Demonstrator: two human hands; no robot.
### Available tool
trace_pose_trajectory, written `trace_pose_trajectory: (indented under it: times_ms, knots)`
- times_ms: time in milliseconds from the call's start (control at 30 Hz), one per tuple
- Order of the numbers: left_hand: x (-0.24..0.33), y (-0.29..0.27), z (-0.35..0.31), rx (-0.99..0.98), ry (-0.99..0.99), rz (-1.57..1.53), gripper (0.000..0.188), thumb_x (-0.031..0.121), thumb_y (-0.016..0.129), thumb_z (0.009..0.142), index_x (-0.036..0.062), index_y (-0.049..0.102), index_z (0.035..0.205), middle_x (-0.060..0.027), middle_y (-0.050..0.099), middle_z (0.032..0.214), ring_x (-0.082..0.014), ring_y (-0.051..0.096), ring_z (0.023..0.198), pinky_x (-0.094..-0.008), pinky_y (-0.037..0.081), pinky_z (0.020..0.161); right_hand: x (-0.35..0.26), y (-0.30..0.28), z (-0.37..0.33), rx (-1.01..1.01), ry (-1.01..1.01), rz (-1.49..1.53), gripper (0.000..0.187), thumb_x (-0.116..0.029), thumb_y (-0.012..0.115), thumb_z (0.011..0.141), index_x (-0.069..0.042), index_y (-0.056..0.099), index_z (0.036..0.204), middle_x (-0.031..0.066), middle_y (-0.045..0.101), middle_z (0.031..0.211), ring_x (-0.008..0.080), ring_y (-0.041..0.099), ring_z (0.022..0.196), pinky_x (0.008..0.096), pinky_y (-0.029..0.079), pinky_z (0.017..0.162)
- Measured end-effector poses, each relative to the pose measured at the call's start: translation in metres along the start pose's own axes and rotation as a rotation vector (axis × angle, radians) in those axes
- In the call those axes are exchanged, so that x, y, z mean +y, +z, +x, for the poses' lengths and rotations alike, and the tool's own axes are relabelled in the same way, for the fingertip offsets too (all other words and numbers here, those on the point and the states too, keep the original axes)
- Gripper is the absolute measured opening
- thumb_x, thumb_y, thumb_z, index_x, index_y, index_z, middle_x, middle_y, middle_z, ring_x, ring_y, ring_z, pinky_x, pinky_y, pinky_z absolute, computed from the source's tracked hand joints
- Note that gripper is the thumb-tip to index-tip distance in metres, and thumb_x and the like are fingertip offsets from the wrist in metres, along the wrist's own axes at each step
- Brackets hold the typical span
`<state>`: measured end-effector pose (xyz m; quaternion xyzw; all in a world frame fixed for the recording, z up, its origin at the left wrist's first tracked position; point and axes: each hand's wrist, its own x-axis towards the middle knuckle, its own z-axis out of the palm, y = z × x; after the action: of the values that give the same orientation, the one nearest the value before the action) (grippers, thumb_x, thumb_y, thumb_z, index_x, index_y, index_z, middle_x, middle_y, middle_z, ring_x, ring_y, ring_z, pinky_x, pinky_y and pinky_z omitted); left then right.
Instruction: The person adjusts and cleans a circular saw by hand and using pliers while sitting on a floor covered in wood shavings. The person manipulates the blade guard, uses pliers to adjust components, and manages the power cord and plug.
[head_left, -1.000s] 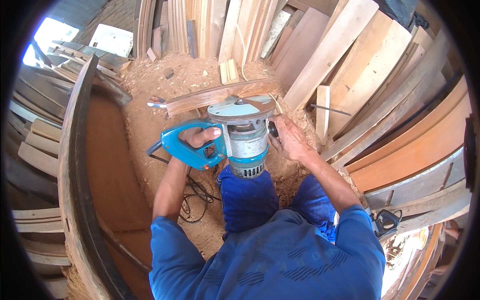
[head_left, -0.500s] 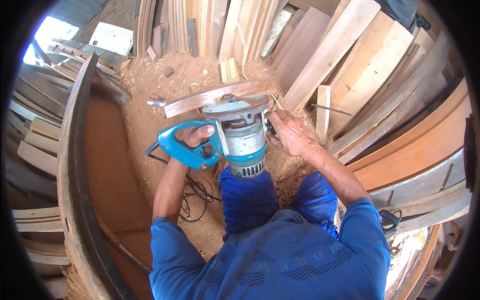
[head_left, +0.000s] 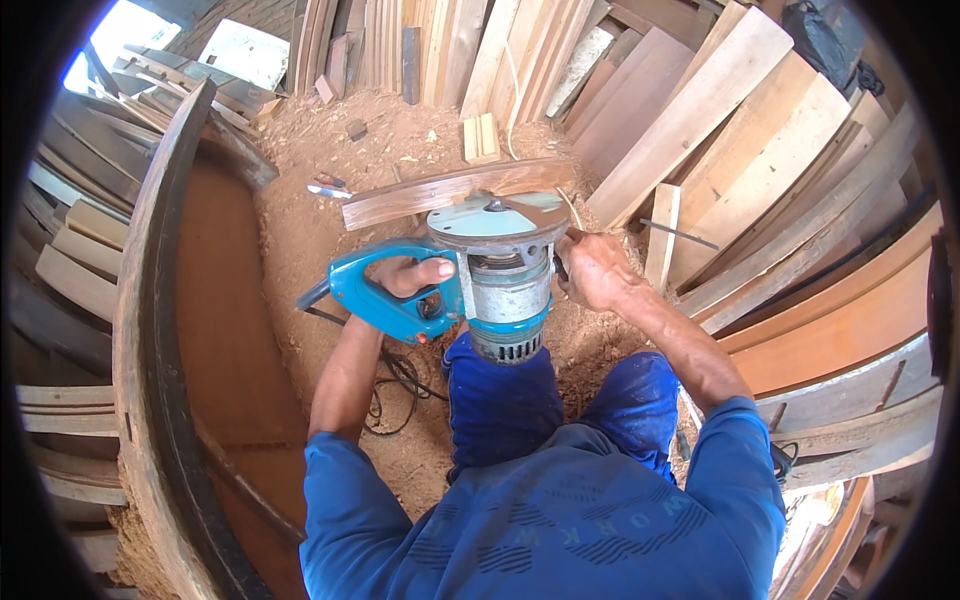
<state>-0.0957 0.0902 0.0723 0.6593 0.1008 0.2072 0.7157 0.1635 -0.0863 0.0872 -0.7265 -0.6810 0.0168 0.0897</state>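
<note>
Between my two hands is a blue and silver router (head_left: 508, 296), held upside down above my knees. Its round base plate (head_left: 495, 217) faces up, and the vented motor end points down toward my lap. My left hand (head_left: 408, 277) is closed round the blue loop handle, thumb lying along its top. On the other side my right hand (head_left: 598, 270) grips the black side knob, which is mostly hidden by the fingers. Just past the base plate, a curved wooden piece (head_left: 400, 203) lies on the sawdust, partly covered by the router.
A black cord (head_left: 400, 385) coils on the sawdust floor below my left forearm. At left stands a long curved timber frame (head_left: 150, 290) with a brown panel. Boards (head_left: 700, 110) lean upright along the back and right. Small wooden blocks (head_left: 481, 138) lie farther off.
The router's base plate has tilted so that more of its flat face shows. The whole scene sits slightly right and lower in view. Both hands keep their hold.
</note>
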Motion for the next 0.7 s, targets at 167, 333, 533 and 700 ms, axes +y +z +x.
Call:
trace_pose_trajectory:
  times_ms: [167, 333, 533, 700]
  knots:
    - [0.017, 0.014, 0.001, 0.02, -0.02, 0.051, 0.089, 0.042, 0.072, 0.082, -0.0082, 0.037, 0.147, -0.0208, 0.055, 0.138, -0.0287, 0.052, 0.126, -0.0397, 0.04, 0.108, 0.001, -0.017, 0.006, -0.142, 0.0, 0.032, 0.027, -0.007, 0.075, 0.067, 0.002, 0.064, 0.09, 0.0212, 0.07, 0.091, 0.0412, 0.069, 0.085, 0.0475, 0.056, 0.075]
    - [0.018, 0.016, 0.003, 0.005, -0.038, 0.08, 0.092, 0.044, 0.072, 0.082, -0.0089, 0.035, 0.148, -0.022, 0.055, 0.138, -0.0297, 0.051, 0.127, -0.0405, 0.039, 0.109, 0.003, -0.024, 0.009, -0.181, -0.041, 0.153, 0.022, -0.003, 0.071, 0.062, 0.0, 0.065, 0.083, 0.023, 0.069, 0.085, 0.0415, 0.069, 0.083, 0.0496, 0.054, 0.075]
    - [0.014, 0.014, 0.002, 0.015, -0.025, 0.074, 0.094, 0.044, 0.073, 0.081, -0.0084, 0.034, 0.149, -0.022, 0.055, 0.138, -0.03, 0.05, 0.128, -0.0407, 0.039, 0.109, 0.002, -0.009, -0.005, -0.026, -0.028, 0.18, 0.037, -0.005, 0.071, 0.069, -0.001, 0.061, 0.104, 0.0231, 0.067, 0.095, 0.0428, 0.066, 0.094, 0.0506, 0.054, 0.079]
    - [0.005, 0.004, -0.001, 0.003, -0.09, 0.057, 0.095, 0.043, 0.074, 0.08, -0.0085, 0.033, 0.15, -0.022, 0.054, 0.14, -0.0303, 0.05, 0.129, -0.0405, 0.039, 0.11, 0.001, 0.009, -0.018, 0.215, -0.123, 0.149, 0.037, -0.008, 0.069, 0.076, -0.001, 0.057, 0.11, 0.0232, 0.064, 0.101, 0.0439, 0.065, 0.094, 0.051, 0.055, 0.079]
